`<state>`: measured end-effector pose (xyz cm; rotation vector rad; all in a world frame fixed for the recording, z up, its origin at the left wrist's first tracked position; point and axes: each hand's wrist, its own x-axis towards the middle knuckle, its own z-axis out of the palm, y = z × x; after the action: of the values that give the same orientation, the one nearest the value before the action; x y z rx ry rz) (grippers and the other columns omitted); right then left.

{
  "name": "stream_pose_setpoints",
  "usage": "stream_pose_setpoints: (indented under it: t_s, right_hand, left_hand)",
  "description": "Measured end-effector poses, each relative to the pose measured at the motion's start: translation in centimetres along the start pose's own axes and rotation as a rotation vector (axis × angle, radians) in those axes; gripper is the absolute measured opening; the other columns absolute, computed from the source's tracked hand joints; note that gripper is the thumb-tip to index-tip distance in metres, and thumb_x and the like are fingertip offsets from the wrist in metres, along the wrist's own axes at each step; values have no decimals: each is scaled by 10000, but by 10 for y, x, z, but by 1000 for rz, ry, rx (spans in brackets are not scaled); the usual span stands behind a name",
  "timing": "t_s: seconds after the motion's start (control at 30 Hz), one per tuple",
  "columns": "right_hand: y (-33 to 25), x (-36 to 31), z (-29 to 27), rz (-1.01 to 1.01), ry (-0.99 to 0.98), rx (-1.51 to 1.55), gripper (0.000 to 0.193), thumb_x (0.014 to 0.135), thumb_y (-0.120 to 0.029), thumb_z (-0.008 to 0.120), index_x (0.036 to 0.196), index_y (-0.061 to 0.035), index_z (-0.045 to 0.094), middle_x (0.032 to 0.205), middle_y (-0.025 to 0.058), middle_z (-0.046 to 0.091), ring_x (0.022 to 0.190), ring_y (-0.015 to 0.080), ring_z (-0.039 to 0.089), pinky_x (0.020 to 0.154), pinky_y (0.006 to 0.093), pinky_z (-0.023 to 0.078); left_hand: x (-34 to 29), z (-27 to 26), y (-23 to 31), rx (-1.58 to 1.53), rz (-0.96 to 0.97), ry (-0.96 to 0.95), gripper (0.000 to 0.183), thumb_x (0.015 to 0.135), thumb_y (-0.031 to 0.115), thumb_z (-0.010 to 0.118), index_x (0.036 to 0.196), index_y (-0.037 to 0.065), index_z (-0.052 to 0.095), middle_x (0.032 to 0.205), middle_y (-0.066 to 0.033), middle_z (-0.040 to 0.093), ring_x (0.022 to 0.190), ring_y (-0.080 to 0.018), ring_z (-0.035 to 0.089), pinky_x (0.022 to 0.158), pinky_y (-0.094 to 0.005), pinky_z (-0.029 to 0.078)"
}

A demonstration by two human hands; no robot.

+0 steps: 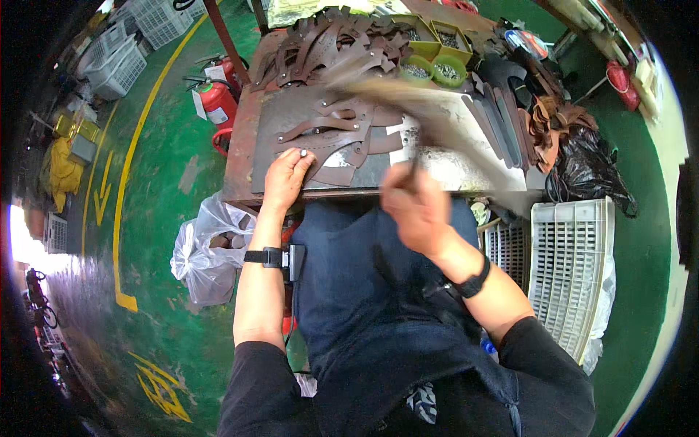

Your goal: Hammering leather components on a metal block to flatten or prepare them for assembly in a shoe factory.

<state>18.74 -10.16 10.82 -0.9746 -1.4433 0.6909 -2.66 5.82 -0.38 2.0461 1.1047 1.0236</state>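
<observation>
My left hand (pixel 285 180) is at the near left of the workbench. Its thumb and fingers pinch a small metal piece with a round silver top (pixel 303 153), over the edge of a brown leather piece (pixel 336 173). A curved brown leather strap (pixel 317 127) with metal studs lies just beyond. My right hand (pixel 419 207), blurred by motion, is closed round the dark handle of a hammer (pixel 416 154) raised over the bench's near edge. The hammer's far end is smeared, so its shape is unclear. Under it lies a white, stained sheet (pixel 451 166).
A heap of brown leather straps (pixel 335 51) lies at the back. Beside it are green bowls (pixel 448 71) and yellow trays (pixel 450 40) of small metal parts. Dark leather strips (pixel 502 124) and a black bag (pixel 593 171) lie right. Fire extinguishers (pixel 216 102) stand left; a white crate (pixel 569 269) stands right.
</observation>
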Motion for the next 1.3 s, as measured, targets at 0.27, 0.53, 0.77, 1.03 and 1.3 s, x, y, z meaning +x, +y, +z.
stream_pose_setpoints:
  t_s: [0.27,0.53,0.77,1.03,1.3]
  right_hand:
    - [9,-4,-9,486,-143,-69,291,975,-299,601,859,-42,531,645,2,438,645,87,416,580,290,388]
    - [-32,5,-29,384,-110,32,252,969,-296,617,935,-47,597,664,-36,455,638,55,415,567,249,362]
    - [-58,11,-22,-23,-30,188,297,928,-266,649,1038,10,629,732,-8,578,637,57,507,590,222,401]
    - [41,5,8,396,-397,-498,222,978,-261,590,999,-41,575,705,55,550,642,107,525,593,289,439]
    - [-7,10,-6,349,-112,-77,241,981,-270,598,947,-33,567,658,4,464,646,86,426,580,278,396]
  left_hand:
    - [-7,-11,-2,-230,-120,5,304,992,270,561,895,-10,626,750,-50,489,590,-126,520,568,-289,415]
    - [-7,-14,-2,-216,-38,-22,257,998,221,556,904,-1,644,773,-13,522,563,-79,500,529,-243,392]
    - [-11,-14,-13,-222,-60,-36,241,993,203,561,909,-7,644,800,-17,540,580,-81,511,539,-239,398]
    - [-8,-11,-14,-103,0,-50,221,911,180,619,868,-36,599,774,-127,507,744,-269,542,689,-344,430]
    - [-7,-14,1,-65,76,39,227,927,183,609,858,-34,613,787,-116,552,747,-261,569,686,-327,438]
